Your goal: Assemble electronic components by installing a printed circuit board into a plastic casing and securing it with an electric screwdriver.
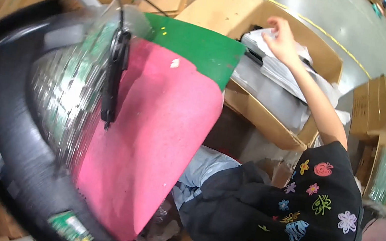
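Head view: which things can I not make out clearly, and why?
In the head view:
Left hand: nowhere in sight.
Floor of the carton: hidden by white packages.
Shiny clear-and-green stack: details blurred, with glare.
Cables: upper ends cut off by the top edge.
Right hand: contact with packages unclear from one angle.

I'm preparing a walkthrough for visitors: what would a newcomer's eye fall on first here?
Probably the bright pink mat left of centre, overlapping a green mat. Next, the flower-decorated black shirt at lower right. Then the right hand at upper right, over an open cardboard box.
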Demonstrator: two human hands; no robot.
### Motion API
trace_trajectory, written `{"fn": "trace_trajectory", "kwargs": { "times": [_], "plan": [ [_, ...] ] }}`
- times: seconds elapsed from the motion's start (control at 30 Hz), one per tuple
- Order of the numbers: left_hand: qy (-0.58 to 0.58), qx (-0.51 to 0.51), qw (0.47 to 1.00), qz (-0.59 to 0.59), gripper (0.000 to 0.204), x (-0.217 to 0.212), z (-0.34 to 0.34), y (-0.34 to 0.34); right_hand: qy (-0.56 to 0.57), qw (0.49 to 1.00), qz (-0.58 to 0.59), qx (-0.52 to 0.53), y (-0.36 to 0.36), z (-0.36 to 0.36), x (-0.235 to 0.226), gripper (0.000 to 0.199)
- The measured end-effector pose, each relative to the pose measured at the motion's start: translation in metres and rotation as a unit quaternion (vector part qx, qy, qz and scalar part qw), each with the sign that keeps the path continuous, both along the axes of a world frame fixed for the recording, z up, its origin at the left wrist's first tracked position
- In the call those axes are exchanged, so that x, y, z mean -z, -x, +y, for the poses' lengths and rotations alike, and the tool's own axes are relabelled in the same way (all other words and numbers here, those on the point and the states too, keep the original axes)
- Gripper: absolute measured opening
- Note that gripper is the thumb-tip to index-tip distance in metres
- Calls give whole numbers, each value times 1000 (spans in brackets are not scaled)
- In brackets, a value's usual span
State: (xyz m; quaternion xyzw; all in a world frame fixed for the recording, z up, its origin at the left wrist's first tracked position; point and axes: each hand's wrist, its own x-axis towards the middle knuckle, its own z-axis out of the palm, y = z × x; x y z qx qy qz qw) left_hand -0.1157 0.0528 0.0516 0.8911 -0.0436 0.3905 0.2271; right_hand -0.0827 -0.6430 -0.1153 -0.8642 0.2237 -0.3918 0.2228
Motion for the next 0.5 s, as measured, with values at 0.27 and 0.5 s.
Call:
{"fn": "trace_trajectory", "kwargs": {
  "times": [0.27,0.5],
  "plan": [
    [-4,-13,992,-123,32,22,20,-29,-221,858,460,50,89,-51,264,63],
    [58,200,959,-191,36,79,-88,-110,-353,768,506,175,82,-4,289,80]
  ]
}}
